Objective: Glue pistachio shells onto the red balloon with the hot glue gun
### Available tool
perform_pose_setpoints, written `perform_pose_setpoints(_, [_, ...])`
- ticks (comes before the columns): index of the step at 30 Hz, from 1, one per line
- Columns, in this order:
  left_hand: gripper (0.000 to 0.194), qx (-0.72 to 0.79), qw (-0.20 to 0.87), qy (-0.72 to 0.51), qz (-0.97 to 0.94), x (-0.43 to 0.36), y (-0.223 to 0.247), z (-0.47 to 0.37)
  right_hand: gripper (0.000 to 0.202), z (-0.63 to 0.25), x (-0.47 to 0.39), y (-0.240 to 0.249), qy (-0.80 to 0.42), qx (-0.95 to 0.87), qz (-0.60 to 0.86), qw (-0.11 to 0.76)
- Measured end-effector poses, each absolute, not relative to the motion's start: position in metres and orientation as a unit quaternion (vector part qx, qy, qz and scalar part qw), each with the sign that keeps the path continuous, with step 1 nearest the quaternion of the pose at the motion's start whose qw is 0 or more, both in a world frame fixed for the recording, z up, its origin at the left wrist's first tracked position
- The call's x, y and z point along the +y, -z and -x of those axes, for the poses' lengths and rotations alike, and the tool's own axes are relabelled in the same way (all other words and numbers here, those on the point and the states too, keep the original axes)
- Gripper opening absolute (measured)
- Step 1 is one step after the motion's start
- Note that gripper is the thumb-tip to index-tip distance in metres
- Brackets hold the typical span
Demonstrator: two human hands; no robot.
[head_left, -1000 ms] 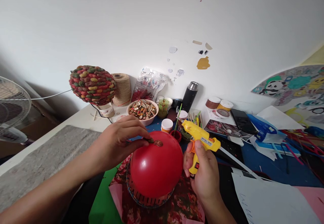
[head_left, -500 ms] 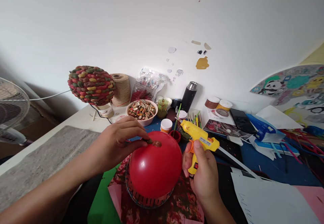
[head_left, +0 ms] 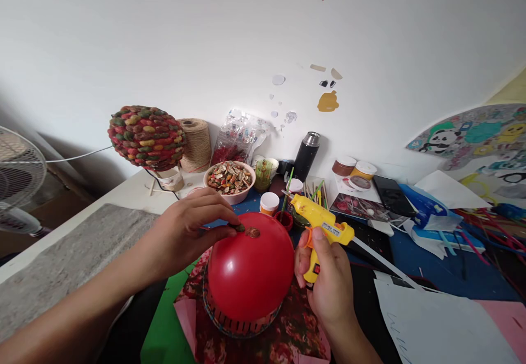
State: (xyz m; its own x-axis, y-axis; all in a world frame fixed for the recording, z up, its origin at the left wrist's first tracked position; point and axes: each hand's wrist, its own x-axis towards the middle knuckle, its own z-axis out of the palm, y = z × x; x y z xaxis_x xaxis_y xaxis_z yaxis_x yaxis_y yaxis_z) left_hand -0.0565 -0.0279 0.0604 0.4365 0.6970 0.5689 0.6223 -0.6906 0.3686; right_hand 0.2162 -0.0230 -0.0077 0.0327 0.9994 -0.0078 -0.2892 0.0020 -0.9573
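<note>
A red balloon (head_left: 250,276) rests in a slotted basket (head_left: 242,328) in front of me. My left hand (head_left: 205,221) pinches a small dark green pistachio shell (head_left: 238,227) at the balloon's top. Right beside it, a brown shell piece (head_left: 252,233) sits on the balloon. My right hand (head_left: 324,262) is closed round the handle of a yellow hot glue gun (head_left: 322,219), to the right of the balloon. The gun's nozzle points up and left, apart from the balloon, and a long glue stick (head_left: 386,262) trails from its back.
Behind stands a bowl (head_left: 230,191) of painted shells, near a twine spool (head_left: 195,144), paint pots (head_left: 269,203) and a black flask (head_left: 307,155). A shell-covered ball (head_left: 147,136) is at left, by a fan (head_left: 18,177). Papers (head_left: 435,320) lie at right.
Hardly anything differs. The view has shifted very slightly; my left hand keeps the shell at the balloon's top, and the glue gun stays in my right hand.
</note>
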Motion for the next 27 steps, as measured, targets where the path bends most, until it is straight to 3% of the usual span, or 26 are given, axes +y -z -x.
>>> perform_pose_setpoints(20, [0.011, 0.361, 0.078, -0.364, -0.855, -0.0284, -0.0623, 0.0558, 0.067, -0.2167, -0.0221, 0.0099, -0.566, -0.418, 0.429, 0.566])
perform_pose_setpoints(27, [0.019, 0.384, 0.095, -0.369, -0.841, -0.0299, -0.0564, 0.0585, 0.066, -0.2179, -0.0226, 0.0102, -0.561, -0.424, 0.429, 0.567])
